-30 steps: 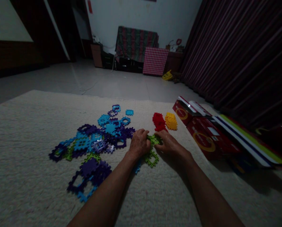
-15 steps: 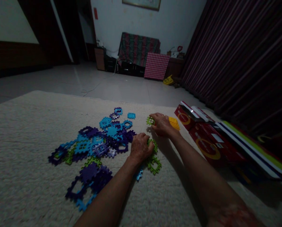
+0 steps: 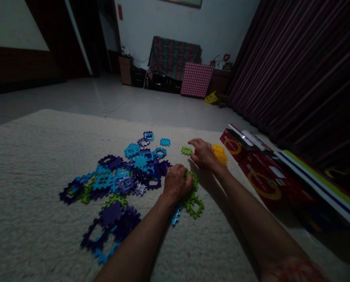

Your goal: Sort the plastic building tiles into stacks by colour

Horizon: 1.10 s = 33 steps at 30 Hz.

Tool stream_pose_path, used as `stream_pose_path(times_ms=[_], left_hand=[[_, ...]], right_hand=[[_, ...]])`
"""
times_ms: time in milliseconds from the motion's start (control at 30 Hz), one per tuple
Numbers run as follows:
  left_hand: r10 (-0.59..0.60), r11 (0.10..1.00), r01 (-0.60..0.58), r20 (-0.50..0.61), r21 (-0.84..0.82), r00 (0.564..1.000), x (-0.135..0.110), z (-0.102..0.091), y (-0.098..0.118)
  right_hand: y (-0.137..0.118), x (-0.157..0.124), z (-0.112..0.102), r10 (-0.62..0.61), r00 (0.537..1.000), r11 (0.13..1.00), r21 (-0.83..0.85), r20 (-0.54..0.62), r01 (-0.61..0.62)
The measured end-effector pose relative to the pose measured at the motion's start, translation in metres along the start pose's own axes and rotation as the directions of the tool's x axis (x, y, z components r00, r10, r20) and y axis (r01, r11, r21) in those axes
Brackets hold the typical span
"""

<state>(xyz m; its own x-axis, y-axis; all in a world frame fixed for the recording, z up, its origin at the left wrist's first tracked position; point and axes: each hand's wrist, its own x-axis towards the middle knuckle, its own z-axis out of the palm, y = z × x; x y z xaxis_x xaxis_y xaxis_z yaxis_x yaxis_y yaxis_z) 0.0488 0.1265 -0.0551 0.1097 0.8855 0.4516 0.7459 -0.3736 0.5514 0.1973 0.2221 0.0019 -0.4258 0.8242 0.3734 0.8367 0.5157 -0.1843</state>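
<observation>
Close to the middle of the mat, my left hand (image 3: 177, 183) curls over a notched green plastic building piece (image 3: 195, 181); its fingertips partly hide what they grip. Just below it lie a green frame piece (image 3: 195, 206) and a light blue piece (image 3: 176, 216). My right hand (image 3: 203, 153) is farther forward with thumb and fingers apart. Left of its fingers, a small green windowed piece (image 3: 186, 150) lies flat on the mat. A bit of red (image 3: 195, 152) shows beside the right thumb. Yellow pieces (image 3: 220, 154) sit behind that hand.
A loose pile of purple and blue notched pieces (image 3: 139, 162) spreads left of my hands, with more purple pieces (image 3: 112, 215) nearer me. Red boxes (image 3: 260, 176) line the right edge of the pale mat (image 3: 40, 156). A dark curtain (image 3: 295, 78) hangs beyond them.
My right hand has let go of the small green windowed piece, which now lies on the mat, and its fingers have spread. The left hand has hardly moved.
</observation>
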Motion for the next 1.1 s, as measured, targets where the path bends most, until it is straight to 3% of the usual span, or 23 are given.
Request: stream_pose_path(times_ms=[100,233,433,600,700,833,933,1000,1100], left_hand=[[-0.006,0.999,0.004,-0.035,-0.038,0.999,0.0,0.0,0.001],[-0.036,0.993,0.024,-0.104,-0.113,0.994,0.003,0.0,0.0],[-0.095,0.983,0.077,-0.104,-0.166,0.99,0.006,-0.003,-0.001],[-0.026,0.989,0.014,-0.076,-0.15,0.997,0.005,-0.007,0.001],[0.012,0.996,-0.017,-0.057,-0.088,0.998,0.005,-0.008,0.003],[0.097,0.995,-0.097,-0.02,0.018,0.995,0.004,-0.007,0.003],[0.129,0.99,-0.13,0.015,0.046,0.992,0.003,-0.004,0.001],[0.115,0.992,-0.116,0.018,0.045,0.993,0.002,-0.003,0.0],[0.097,0.995,-0.097,0.016,0.034,0.995,0.001,-0.003,-0.001]], right_hand=[[-0.005,-0.025,-0.007,0.018,1.0,0.973,0.229,-0.007,-0.016],[-0.017,-0.052,-0.011,0.11,0.99,0.86,0.49,0.088,-0.139],[-0.026,-0.063,-0.013,0.113,0.983,0.829,0.532,0.145,-0.174],[-0.013,-0.061,-0.02,0.108,0.954,0.734,0.624,0.28,-0.267],[-0.001,-0.061,-0.031,0.16,0.955,0.707,0.646,0.251,-0.289],[0.007,-0.061,-0.045,0.188,0.973,0.803,0.55,0.132,-0.23],[0.006,-0.061,-0.048,0.159,0.984,0.941,0.291,0.076,-0.175],[0.004,-0.063,-0.047,0.131,0.983,0.978,0.144,0.132,-0.15],[0.003,-0.068,-0.043,0.119,0.951,0.987,0.068,0.284,-0.144]])
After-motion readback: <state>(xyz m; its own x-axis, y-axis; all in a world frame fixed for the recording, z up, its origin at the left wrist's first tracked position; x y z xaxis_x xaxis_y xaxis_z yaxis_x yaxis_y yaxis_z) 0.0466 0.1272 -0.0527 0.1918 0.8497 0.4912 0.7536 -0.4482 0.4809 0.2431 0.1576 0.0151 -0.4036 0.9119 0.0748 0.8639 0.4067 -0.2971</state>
